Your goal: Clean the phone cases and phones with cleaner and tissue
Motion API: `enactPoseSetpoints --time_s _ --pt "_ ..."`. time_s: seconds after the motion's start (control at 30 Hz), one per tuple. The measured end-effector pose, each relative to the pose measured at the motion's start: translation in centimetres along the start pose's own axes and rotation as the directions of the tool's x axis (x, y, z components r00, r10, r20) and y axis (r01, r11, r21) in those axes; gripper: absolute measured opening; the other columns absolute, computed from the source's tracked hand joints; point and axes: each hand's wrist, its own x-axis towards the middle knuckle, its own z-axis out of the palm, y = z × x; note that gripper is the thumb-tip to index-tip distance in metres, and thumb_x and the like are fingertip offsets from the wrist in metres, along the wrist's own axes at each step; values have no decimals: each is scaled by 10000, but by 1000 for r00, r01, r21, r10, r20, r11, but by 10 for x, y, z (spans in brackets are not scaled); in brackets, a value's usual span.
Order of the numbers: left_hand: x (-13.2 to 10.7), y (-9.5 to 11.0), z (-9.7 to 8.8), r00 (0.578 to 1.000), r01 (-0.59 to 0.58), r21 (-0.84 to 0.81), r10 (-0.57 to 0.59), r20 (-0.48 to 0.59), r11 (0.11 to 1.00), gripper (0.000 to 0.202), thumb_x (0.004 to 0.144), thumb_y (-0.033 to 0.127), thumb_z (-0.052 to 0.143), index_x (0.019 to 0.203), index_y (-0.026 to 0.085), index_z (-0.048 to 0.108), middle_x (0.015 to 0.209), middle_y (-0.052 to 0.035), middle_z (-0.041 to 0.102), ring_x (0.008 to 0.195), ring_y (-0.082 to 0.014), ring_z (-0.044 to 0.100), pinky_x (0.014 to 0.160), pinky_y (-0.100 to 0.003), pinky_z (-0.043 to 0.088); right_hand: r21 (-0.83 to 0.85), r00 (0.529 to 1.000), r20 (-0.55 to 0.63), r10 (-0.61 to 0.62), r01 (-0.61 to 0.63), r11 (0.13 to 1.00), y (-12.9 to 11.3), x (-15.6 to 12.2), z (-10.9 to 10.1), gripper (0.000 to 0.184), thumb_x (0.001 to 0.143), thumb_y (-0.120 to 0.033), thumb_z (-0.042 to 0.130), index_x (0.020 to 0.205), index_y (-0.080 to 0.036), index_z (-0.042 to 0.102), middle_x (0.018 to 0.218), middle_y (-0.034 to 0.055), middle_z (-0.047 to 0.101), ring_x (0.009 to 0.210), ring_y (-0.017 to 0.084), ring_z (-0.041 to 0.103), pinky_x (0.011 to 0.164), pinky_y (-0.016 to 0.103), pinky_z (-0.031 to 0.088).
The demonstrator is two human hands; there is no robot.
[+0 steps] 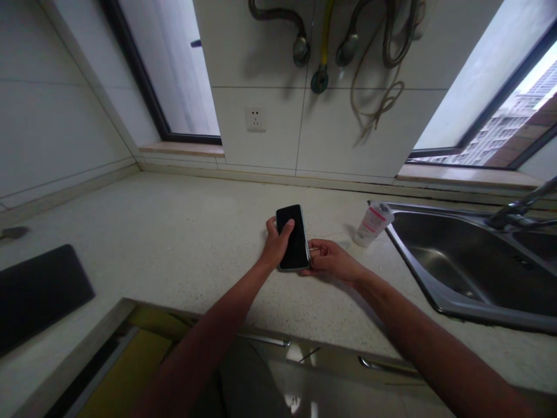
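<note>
My left hand (276, 244) holds a black smartphone (294, 238) upright above the speckled stone countertop (174, 232), with its thumb across the dark screen. My right hand (333, 260) comes in from the right, its fingertips pressed to the phone's right edge. A thin glint of metal shows at those fingertips, too small to name. A white tube with red print (373, 223) stands just beyond my right hand, near the sink's rim.
A steel sink (461, 261) with a faucet (517, 210) lies to the right. A black flat pad (41, 296) rests at the counter's left. Hoses (322, 46) and a wall socket (255, 119) are on the tiled wall behind.
</note>
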Motion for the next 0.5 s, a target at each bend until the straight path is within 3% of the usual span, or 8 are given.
enactPoseSetpoints --time_s 0.07,0.17,0.3,0.4,0.5 --pt "-8 3 1 989 -100 79 90 120 992 819 724 528 758 1361 202 360 1251 -135 579 1123 -243 583 989 -371 427 -59 997 -64 -52 48 997 -3 1 -5 323 620 -264 805 867 -169 618 620 -50 593 594 104 591 772 333 569" --pt "-18 10 2 961 -175 135 139 239 975 1009 605 448 858 1416 187 316 1323 -162 537 1210 -283 537 1049 -409 390 -172 981 -138 -134 109 979 -5 2 -12 225 624 -238 768 775 -182 611 587 -68 539 556 87 527 650 253 517" --pt "-21 14 0 960 -142 152 99 261 978 992 545 381 885 1377 182 384 1189 -142 603 1137 -305 577 1011 -445 425 -240 978 -109 -177 147 960 -4 3 -12 195 648 -247 736 808 -169 656 683 -27 624 588 92 539 576 220 445" --pt "-18 11 -2 965 -119 116 88 246 986 981 525 339 893 1358 186 397 1142 -127 615 1106 -300 588 991 -453 440 -240 971 -93 -219 191 952 -3 4 -9 290 656 -264 737 924 -159 702 805 12 687 689 122 606 662 247 483" --pt "-14 7 -3 953 -71 37 57 296 997 895 554 333 880 1311 195 422 1095 -98 627 1057 -270 604 962 -444 463 -251 955 -102 -279 247 936 -3 4 -8 386 669 -273 738 1041 -174 710 925 45 723 818 164 656 763 288 515"
